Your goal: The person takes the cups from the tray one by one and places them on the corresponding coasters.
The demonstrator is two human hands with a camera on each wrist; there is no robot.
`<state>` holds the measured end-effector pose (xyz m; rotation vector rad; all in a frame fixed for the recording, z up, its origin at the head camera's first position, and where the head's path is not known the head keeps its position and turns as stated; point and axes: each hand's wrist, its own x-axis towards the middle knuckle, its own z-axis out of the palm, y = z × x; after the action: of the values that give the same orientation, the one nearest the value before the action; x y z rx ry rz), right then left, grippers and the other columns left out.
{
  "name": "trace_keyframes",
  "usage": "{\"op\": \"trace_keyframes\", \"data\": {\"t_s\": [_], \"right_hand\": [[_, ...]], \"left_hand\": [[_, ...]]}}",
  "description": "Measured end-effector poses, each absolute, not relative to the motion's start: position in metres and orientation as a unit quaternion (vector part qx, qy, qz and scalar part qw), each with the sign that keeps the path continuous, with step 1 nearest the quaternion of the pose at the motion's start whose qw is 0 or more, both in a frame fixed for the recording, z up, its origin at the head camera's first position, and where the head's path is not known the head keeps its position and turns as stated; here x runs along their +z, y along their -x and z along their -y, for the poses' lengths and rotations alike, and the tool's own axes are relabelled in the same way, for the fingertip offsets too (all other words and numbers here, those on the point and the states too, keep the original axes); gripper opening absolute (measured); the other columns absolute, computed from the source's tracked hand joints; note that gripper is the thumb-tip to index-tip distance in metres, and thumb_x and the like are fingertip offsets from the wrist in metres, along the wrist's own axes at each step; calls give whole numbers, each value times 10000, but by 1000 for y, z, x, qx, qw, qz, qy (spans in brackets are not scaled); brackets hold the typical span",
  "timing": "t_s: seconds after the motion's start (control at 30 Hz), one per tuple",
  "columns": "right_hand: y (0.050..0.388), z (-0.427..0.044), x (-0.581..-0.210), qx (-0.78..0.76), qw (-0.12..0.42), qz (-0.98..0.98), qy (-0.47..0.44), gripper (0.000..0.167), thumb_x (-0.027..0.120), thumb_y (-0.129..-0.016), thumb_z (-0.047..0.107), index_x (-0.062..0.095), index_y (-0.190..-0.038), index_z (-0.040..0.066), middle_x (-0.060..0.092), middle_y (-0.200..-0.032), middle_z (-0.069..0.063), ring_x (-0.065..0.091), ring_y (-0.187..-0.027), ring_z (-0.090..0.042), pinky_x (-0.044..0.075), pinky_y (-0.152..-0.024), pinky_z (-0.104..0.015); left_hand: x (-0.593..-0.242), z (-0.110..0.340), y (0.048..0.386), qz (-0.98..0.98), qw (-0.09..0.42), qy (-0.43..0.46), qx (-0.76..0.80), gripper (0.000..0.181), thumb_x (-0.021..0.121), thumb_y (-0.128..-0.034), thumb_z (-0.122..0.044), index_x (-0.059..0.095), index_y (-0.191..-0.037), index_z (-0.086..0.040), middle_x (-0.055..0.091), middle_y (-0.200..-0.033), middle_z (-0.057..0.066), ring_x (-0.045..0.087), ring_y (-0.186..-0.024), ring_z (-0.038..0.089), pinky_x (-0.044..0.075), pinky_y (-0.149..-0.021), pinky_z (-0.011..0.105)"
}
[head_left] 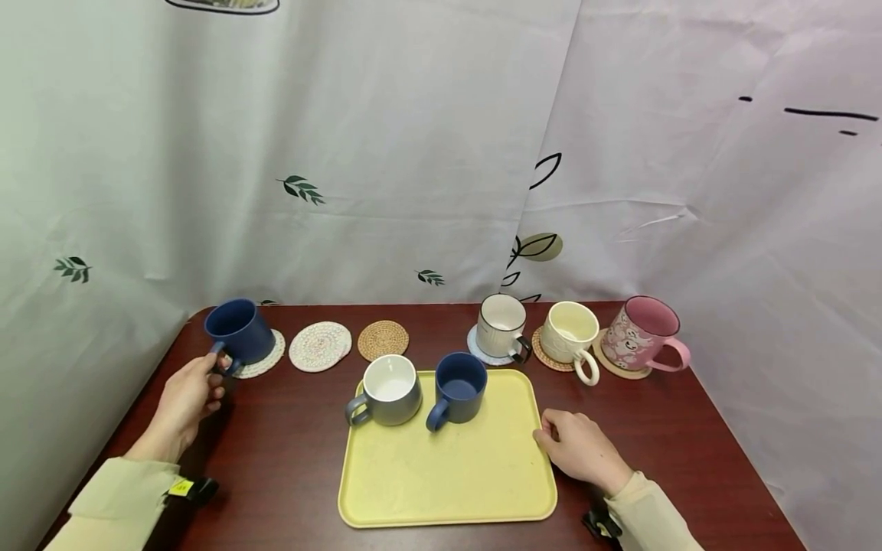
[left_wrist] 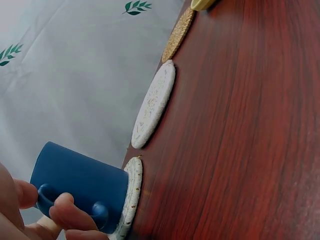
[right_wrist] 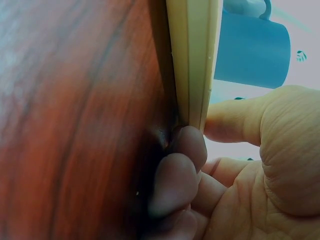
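A blue mug (head_left: 241, 334) stands on a white woven coaster (head_left: 271, 358) at the table's far left. My left hand (head_left: 184, 405) pinches its handle, with thumb and fingers around it in the left wrist view. On the yellow tray (head_left: 441, 482) stand a grey mug with a white inside (head_left: 394, 398) and a second blue mug (head_left: 460, 390), both near the back rim. At the tray's right edge, my right hand (head_left: 582, 450) grips the rim. In the right wrist view the thumb lies over the rim, and curled fingers (right_wrist: 175, 185) press its outer side.
Two more coasters, one pale speckled (head_left: 320, 346) and one tan woven (head_left: 383, 340), lie behind the tray. On coasters at the back right stand a white mug with a black handle (head_left: 501, 325), a cream mug (head_left: 569, 332) and a pink patterned mug (head_left: 637, 333). A curtain (head_left: 413, 153) hangs behind.
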<state>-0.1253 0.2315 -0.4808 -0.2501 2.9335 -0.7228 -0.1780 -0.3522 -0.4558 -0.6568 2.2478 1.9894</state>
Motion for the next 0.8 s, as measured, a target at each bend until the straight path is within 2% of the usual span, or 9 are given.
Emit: {"op": "trace_keyframes", "data": {"t_s": [0.07,0.2,0.33,0.5,0.63,0.8], "right_hand": [[126,-232,-481,-239,56,-966,82,337,710,-939,175,488,-688,209,421,-575,89,409,-531,-71,327,-542,-238],[126,-232,-483,-239,55,-966,82,335,707,-935,179,486,-685,212,423,-573,93,407,-526,-64,325,-537,-235],[127,-231,-484,-237,50,-967,84,337,711,-929,182,486,-680,215,426,-571,99,413,-526,-58,332,-534,-236],[126,-231,-482,-236,45,-967,83,340,712,-926,175,483,-678,212,426,-571,94,418,-531,-66,335,-535,-242],[126,-231,-482,-236,49,-967,82,342,713,-928,177,482,-678,211,423,-571,94,413,-531,-64,331,-536,-239],[126,-231,-481,-238,52,-967,79,339,710,-929,184,485,-678,213,424,-573,96,414,-533,-63,332,-540,-238]], "left_hand": [[-455,350,177,-734,17,235,637,259,421,-1091,-430,604,-1009,-266,548,-738,-134,538,-641,49,463,-587,251],[-449,340,173,-706,-61,297,640,160,523,-1060,-335,502,-1084,-178,564,-709,-111,531,-604,57,463,-540,227],[-442,329,167,-676,-121,316,655,88,572,-1029,-232,581,-990,-154,557,-695,-95,506,-593,67,438,-519,208],[-439,314,160,-701,-106,272,651,195,560,-1039,-231,655,-868,-220,561,-725,-102,517,-631,62,440,-554,209],[-442,298,154,-733,-76,212,642,226,558,-1051,-237,654,-847,-252,555,-743,-111,520,-635,56,432,-560,218],[-448,268,147,-774,-54,143,614,196,547,-1061,-196,657,-901,-167,521,-720,-96,500,-621,66,411,-533,233]]}}
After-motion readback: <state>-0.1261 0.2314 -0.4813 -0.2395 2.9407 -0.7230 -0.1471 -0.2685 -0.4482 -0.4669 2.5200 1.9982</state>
